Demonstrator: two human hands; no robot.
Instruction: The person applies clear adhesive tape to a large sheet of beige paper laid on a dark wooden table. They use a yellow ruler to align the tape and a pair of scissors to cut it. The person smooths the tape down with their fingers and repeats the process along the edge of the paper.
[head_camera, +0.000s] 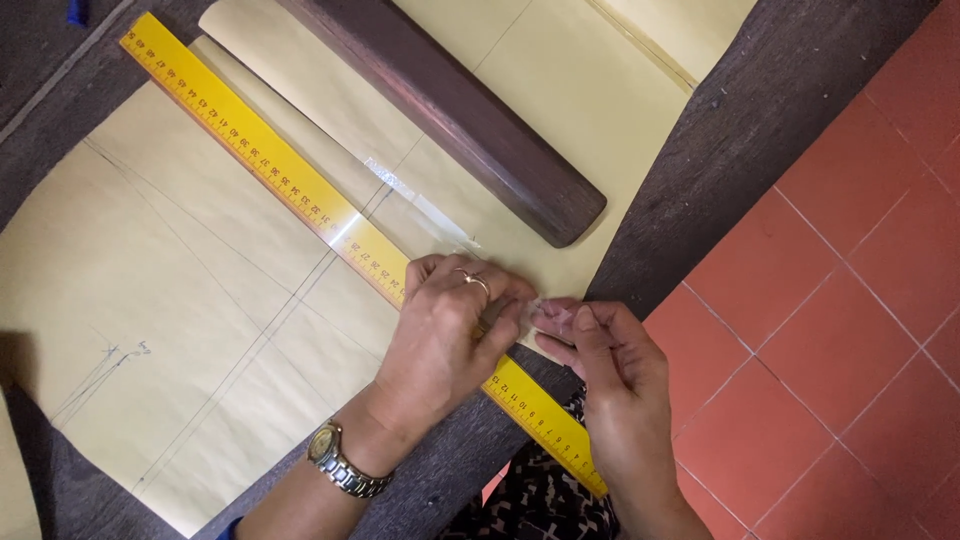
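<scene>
My left hand (450, 325), with a ring and a wristwatch, presses down on a yellow ruler (300, 190) and the yellow pattern paper (180, 300) near the table edge. Its fingertips meet my right hand (605, 360), and both pinch a strip of clear tape (425, 205). The tape runs up-left across the ruler and the paper along a pencilled line. The ruler lies diagonally from the top left to the lower right, partly under my hands.
A long dark wooden bar (470, 120) lies diagonally on the paper above my hands. The dark grey table top (720, 140) ends at a diagonal edge; red floor tiles (850, 300) lie to the right. Patterned clothing (540, 500) shows at the bottom.
</scene>
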